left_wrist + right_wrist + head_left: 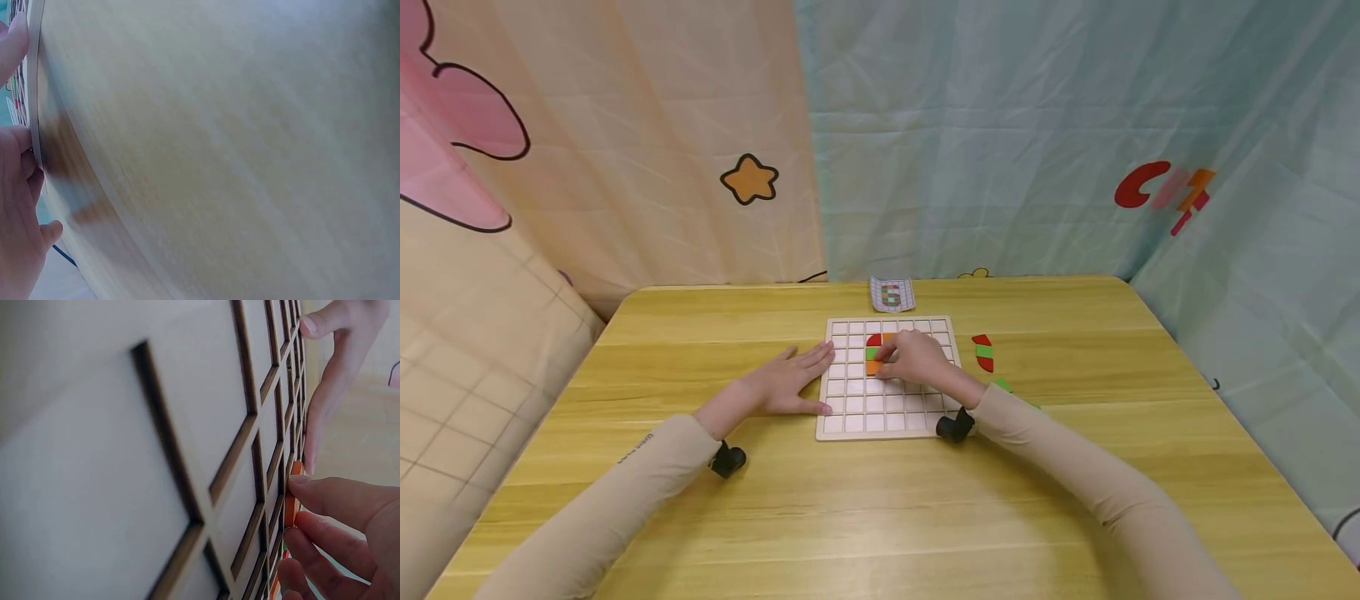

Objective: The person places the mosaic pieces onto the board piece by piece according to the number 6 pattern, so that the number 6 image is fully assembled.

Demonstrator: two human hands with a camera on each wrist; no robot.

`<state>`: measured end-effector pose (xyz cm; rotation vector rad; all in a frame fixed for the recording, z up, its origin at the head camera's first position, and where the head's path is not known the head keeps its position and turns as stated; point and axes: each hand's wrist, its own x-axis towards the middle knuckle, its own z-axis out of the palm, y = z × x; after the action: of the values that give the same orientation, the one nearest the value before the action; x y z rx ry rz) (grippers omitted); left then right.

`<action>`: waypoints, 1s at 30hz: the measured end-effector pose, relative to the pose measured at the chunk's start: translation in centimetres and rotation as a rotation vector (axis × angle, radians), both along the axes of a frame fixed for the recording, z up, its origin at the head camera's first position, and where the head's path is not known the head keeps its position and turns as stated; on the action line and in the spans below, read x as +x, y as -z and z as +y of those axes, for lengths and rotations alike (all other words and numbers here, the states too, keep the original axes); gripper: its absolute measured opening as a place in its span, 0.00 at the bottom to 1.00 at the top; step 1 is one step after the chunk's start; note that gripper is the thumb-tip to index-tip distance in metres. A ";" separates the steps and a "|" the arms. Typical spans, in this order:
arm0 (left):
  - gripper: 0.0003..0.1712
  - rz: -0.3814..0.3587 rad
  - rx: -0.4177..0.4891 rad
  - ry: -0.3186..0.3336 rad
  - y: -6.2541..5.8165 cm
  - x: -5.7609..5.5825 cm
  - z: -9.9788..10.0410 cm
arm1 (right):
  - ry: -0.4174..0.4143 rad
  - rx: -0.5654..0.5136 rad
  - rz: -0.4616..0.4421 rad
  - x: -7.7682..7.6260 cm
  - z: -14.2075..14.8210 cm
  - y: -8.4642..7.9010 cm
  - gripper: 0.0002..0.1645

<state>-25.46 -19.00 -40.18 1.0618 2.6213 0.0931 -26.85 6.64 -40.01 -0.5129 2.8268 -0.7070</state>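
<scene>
Bench (880, 517): wood-grained, under everything listed.
Gridded wooden board (854, 403): flat, mid-bench.
Left hand (788, 383): grasping nothing, digits at the board's left edge, apparently bracing it.
Right hand (916, 358): pinching 1 orange tile (291, 509) at grid level, seemingly for fine control.
Pattern card (892, 294), figure 6: behind board, presumably for easy viewing.
Red-green-red tiles (984, 353): right of board, probably for handy reach.
</scene>
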 end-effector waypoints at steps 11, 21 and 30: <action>0.56 0.003 0.005 -0.005 -0.2 -0.1 0.1 | -0.010 -0.002 -0.009 0.0 0.0 -0.4 0.11; 0.58 0.001 0.002 0.002 0.1 0.1 -0.1 | -0.025 -0.051 -0.033 0.1 1.2 -0.8 0.10; 0.58 -0.004 0.014 -0.007 0.2 0.1 0.0 | -0.012 -0.134 -0.035 0.3 3.9 -2.3 0.16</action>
<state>-25.32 -19.03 -40.39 1.0562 2.6243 0.1150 -26.51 10.52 -37.76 -0.5321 2.7546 -0.8982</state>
